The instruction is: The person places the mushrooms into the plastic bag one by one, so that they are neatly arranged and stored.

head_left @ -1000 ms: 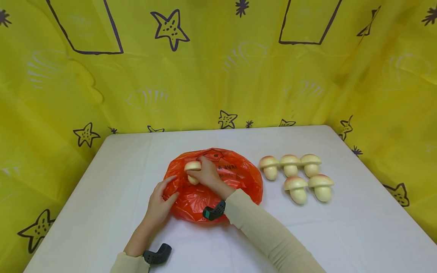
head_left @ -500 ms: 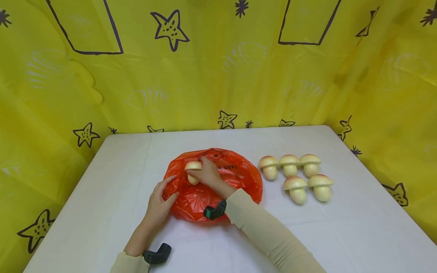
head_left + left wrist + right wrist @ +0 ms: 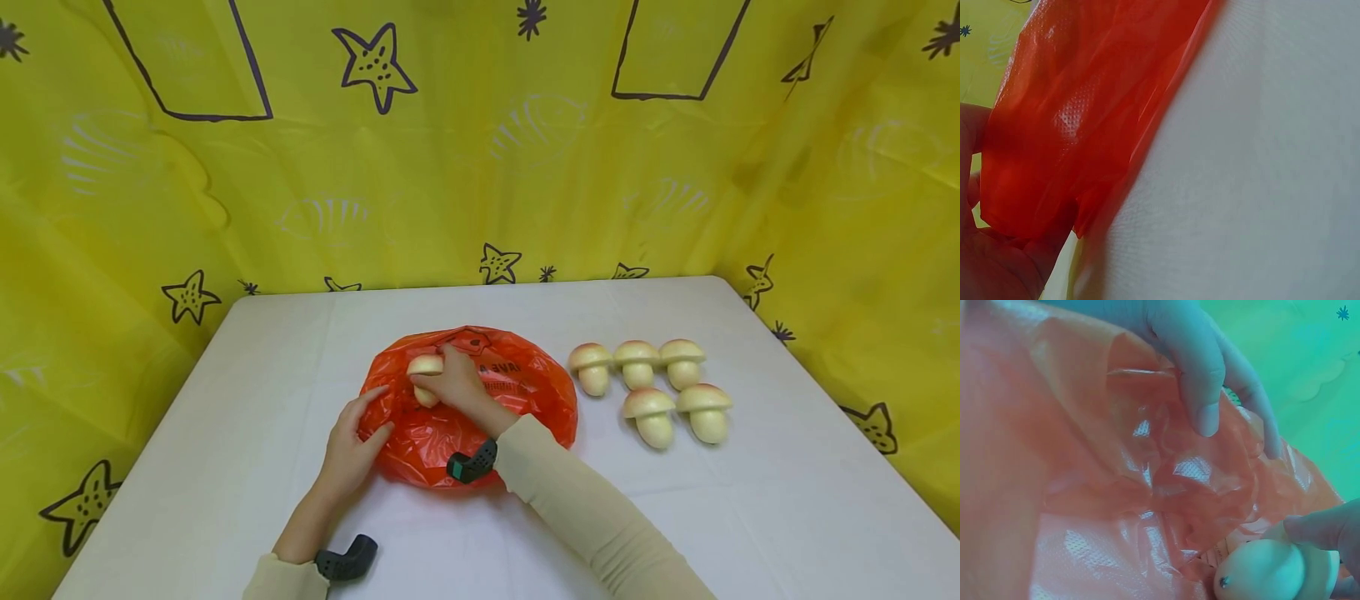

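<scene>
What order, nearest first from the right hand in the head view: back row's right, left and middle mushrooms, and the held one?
1. Held mushroom: in the grip of the right hand
2. Left mushroom: right of the red bag
3. Middle mushroom: next along that row
4. Right mushroom: back row's right end

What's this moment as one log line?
right hand: holds mushroom in mouth of red bag | left hand: holds red bag's rim | five mushrooms: on white table
</scene>
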Motion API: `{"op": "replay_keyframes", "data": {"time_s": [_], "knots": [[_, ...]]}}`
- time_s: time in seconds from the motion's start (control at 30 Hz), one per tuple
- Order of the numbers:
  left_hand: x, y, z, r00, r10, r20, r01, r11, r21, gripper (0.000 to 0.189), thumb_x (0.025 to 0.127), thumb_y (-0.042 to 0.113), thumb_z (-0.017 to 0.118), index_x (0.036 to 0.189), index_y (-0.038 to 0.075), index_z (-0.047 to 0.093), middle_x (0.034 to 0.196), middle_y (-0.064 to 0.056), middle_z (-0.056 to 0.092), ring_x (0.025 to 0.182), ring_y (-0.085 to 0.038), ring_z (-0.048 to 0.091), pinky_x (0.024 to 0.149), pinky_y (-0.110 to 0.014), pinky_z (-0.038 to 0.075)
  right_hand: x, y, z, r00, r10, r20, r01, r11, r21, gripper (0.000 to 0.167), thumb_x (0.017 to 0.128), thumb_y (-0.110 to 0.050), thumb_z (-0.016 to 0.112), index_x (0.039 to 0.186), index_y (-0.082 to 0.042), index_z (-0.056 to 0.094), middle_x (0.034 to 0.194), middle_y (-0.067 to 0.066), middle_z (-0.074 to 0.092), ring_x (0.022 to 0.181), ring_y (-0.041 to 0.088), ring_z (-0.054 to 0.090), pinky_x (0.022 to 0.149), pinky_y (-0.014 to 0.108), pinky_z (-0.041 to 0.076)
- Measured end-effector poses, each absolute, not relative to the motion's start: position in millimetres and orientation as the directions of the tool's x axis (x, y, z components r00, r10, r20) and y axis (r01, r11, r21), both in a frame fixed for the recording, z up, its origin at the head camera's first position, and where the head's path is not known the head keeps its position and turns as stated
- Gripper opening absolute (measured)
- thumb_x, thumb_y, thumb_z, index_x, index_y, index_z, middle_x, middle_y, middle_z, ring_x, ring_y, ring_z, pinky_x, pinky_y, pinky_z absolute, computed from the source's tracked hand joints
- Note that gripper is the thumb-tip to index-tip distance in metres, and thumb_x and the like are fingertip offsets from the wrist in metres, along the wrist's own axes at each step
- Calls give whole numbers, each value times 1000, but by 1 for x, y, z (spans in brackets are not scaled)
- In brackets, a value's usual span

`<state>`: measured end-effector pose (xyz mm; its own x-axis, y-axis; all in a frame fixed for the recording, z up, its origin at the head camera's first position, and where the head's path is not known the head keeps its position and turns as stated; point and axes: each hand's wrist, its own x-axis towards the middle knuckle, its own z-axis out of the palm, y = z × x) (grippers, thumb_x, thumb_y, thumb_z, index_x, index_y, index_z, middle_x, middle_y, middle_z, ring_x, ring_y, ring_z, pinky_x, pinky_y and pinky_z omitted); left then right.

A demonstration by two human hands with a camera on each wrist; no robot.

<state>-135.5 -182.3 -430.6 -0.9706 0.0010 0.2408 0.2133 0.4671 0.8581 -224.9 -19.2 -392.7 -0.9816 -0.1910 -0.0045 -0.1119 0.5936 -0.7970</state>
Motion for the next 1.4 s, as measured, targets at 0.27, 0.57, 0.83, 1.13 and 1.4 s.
{"op": "replay_keyframes", "data": {"time_s": [0.27, 0.57, 0.83, 1.13, 1.4], "knots": [[-137, -182, -432, -975, -4, 221, 193, 473, 860, 47, 85, 6, 58, 130, 10, 47, 126, -18, 44, 117, -34, 40, 93, -56, 37, -220, -10, -374, -977, -197, -77, -64, 623, -779, 77, 76, -38, 73, 132, 4, 39, 120, 19, 52, 105, 30, 53, 84, 41, 48], [-136, -182, -432, -972, -2, 234, 206, 469, 859, 46, 85, 6, 58, 129, 9, 48, 126, -18, 44, 117, -34, 40, 93, -56, 37, -211, 6, -353, -972, -225, -73, -73, 580, -811, 62, 76, -35, 73, 123, -1, 50, 117, 13, 56, 98, 24, 52, 83, 39, 46], [-137, -182, -433, -975, -10, 223, 193, 463, 865, 46, 85, 6, 58, 129, 9, 47, 126, -18, 44, 117, -34, 39, 94, -57, 35, -202, 24, -347, -958, -282, -43, -114, 517, -849, 64, 77, -36, 73, 125, -3, 49, 118, 12, 56, 99, 23, 54, 80, 35, 48], [-137, -181, -432, -974, -8, 227, 198, 459, 866, 46, 85, 6, 58, 130, 9, 47, 125, -18, 44, 117, -34, 39, 95, -57, 34, -197, 43, -341, -967, -245, -76, -59, 501, -864, 60, 76, -36, 74, 123, -6, 52, 101, 10, 59, 85, 22, 55, 65, 30, 50], [-136, -182, -432, -975, -5, 222, 194, 466, 863, 45, 86, 5, 58, 130, 9, 47, 126, -18, 44, 117, -34, 39, 95, -57, 34, -191, 59, -335, -976, -218, -28, -79, 470, -879, 55, 77, -29, 73, 122, -4, 54, 102, 9, 59, 92, 23, 56, 68, 33, 51]]}}
